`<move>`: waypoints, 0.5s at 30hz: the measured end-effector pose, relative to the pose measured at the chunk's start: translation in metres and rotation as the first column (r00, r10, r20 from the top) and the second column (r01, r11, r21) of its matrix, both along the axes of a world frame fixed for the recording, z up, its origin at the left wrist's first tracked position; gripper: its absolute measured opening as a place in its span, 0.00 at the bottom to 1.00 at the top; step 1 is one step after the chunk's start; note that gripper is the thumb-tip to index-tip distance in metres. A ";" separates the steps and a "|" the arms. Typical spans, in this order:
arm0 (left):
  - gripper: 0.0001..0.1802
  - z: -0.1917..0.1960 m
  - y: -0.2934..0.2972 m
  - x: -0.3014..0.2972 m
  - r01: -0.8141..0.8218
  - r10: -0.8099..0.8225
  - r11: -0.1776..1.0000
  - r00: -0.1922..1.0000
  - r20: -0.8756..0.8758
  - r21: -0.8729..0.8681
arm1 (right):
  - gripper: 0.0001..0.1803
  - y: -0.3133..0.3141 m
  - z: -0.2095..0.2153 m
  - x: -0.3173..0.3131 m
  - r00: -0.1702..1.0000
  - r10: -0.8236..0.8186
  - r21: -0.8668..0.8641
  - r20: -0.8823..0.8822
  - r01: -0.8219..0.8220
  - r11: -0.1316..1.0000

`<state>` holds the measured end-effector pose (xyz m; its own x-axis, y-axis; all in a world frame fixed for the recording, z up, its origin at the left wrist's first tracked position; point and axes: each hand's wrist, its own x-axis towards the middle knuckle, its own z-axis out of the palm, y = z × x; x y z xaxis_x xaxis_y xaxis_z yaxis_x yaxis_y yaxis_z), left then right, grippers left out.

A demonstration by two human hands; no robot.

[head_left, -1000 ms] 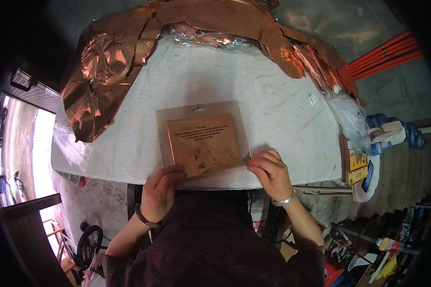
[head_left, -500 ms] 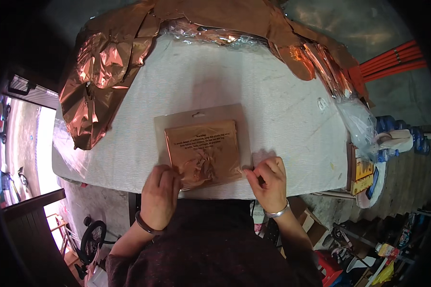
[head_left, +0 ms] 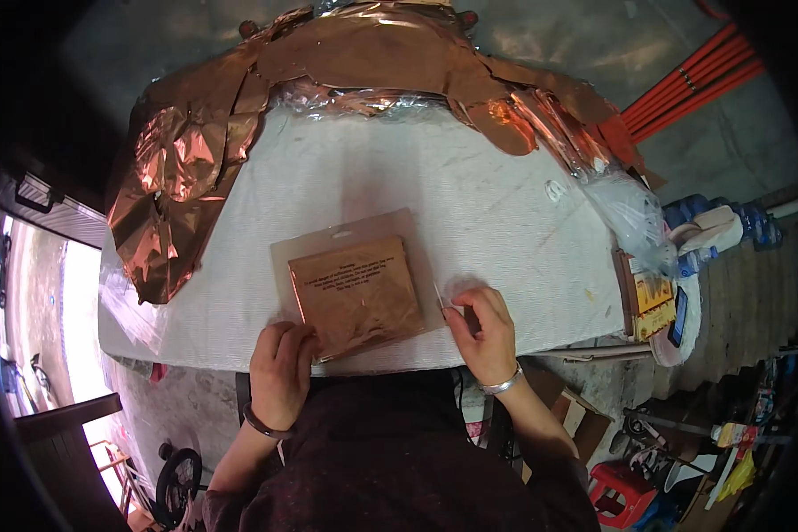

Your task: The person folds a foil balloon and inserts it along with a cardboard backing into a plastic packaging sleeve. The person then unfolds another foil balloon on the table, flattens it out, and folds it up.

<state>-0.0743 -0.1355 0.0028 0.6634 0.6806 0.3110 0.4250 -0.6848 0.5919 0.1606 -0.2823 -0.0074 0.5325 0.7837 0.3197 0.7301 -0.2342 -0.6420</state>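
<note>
A clear plastic bag (head_left: pixel 341 232) with a hang hole at its far edge lies slightly turned on the table's near side. Inside it is a folded copper-coloured foil sheet (head_left: pixel 363 310), under dark printing. My left hand (head_left: pixel 281 374) is closed on the bag's near left corner. Just off the bag's right side, my right hand (head_left: pixel 485 332) pinches a thin pale strip (head_left: pixel 440 294) between thumb and forefinger. Whether that strip is still joined to the bag I cannot tell.
The white-covered table (head_left: pixel 523 266) carries large copper foil pieces (head_left: pixel 182 168) along its far and left edges. Clear plastic wrapping (head_left: pixel 625 208) hangs at the right, near a yellow box (head_left: pixel 654 301). Orange poles (head_left: pixel 696 80) lie beyond. A red stool (head_left: pixel 621 496) stands below right.
The bag has shifted a little left and toward me in the picture, as the view moved. My right hand has drawn away from its near right corner, and the thin strip now shows.
</note>
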 end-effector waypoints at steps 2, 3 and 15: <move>0.12 0.004 0.001 0.001 0.018 -0.016 0.998 0.999 0.031 -0.064 | 0.13 0.000 0.005 0.000 0.999 0.048 0.021 -0.009 -0.048 0.999; 0.12 0.007 0.001 0.001 0.022 -0.020 0.998 0.999 0.032 -0.066 | 0.13 0.000 0.009 0.001 0.999 0.045 0.020 -0.008 -0.045 0.999; 0.16 0.001 0.035 0.075 0.546 -0.544 0.834 0.837 -0.057 0.071 | 0.07 0.018 0.019 0.036 0.909 0.368 -0.247 -0.195 -0.409 0.878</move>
<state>0.0009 -0.1008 0.0038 0.9302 0.1790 0.3203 -0.0130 -0.8563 0.5164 0.1962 -0.2643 0.0115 0.1894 0.9819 0.0057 0.7078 -0.1325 -0.6939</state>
